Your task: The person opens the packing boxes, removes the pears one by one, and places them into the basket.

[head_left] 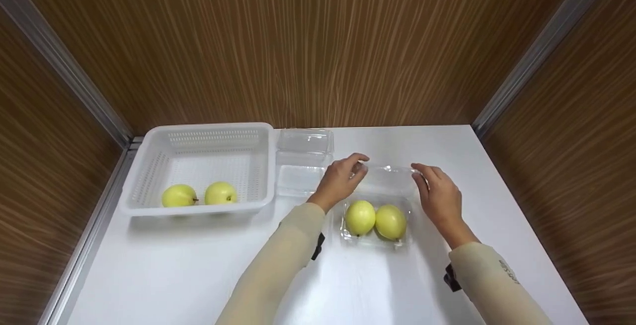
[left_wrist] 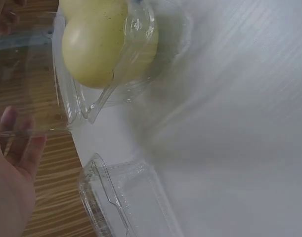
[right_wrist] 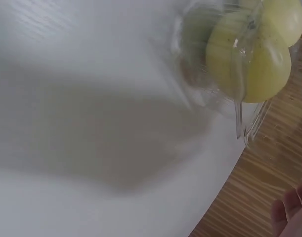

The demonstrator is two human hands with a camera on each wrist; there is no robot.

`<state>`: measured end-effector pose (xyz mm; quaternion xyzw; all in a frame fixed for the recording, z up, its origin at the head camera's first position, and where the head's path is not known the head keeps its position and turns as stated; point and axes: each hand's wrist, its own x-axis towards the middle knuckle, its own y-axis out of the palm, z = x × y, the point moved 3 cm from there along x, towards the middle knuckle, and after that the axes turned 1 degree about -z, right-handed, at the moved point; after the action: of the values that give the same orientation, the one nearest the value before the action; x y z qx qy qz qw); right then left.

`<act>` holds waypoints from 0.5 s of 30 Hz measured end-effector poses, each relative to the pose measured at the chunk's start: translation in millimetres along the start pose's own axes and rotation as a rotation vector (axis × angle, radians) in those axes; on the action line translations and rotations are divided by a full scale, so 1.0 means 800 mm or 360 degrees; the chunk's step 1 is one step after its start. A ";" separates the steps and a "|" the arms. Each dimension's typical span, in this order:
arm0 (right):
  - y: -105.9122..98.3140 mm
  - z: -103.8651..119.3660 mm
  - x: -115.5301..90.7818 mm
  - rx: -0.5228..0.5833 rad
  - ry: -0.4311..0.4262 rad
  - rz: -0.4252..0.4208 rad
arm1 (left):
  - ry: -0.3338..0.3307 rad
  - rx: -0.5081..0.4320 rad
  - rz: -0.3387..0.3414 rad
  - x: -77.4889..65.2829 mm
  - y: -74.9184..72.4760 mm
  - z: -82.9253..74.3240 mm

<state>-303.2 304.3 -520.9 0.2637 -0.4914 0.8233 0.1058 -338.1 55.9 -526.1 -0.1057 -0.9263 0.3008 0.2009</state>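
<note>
In the head view, a clear plastic clamshell box (head_left: 376,241) stands on the white table with its lid (head_left: 387,180) raised at the back. Two round yellow-green fruits, a left one (head_left: 360,217) and a right one (head_left: 391,222), sit side by side in its base. My left hand (head_left: 340,180) pinches the lid's left edge between thumb and fingers; some fingertips (left_wrist: 10,118) show through the plastic in the left wrist view. At the opposite edge, my right hand (head_left: 439,195) holds the lid with thumb and forefinger. The right wrist view catches only its fingers (right_wrist: 291,202).
Left on the table is a white perforated basket (head_left: 198,210) with two more yellow-green fruits (head_left: 220,193) along its near side. Another clear clamshell box (head_left: 300,181) stands open between basket and left hand. Wood-grain panels (head_left: 298,46) enclose the table's back and sides.
</note>
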 end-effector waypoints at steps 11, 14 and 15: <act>0.021 0.000 -0.029 0.0188 0.0249 0.0132 | -0.0086 0.0016 -0.0069 0.003 0.008 0.011; 0.028 0.000 -0.048 0.0206 0.0242 0.0225 | -0.0071 0.0009 -0.0116 0.003 0.009 0.013; 0.030 -0.002 -0.054 0.0209 0.0241 0.0266 | -0.0066 0.0006 -0.0125 0.003 0.010 0.013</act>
<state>-277.9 297.1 -562.9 0.1652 -0.4474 0.8772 0.0562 -344.2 57.3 -538.0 -0.0626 -0.9331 0.2965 0.1935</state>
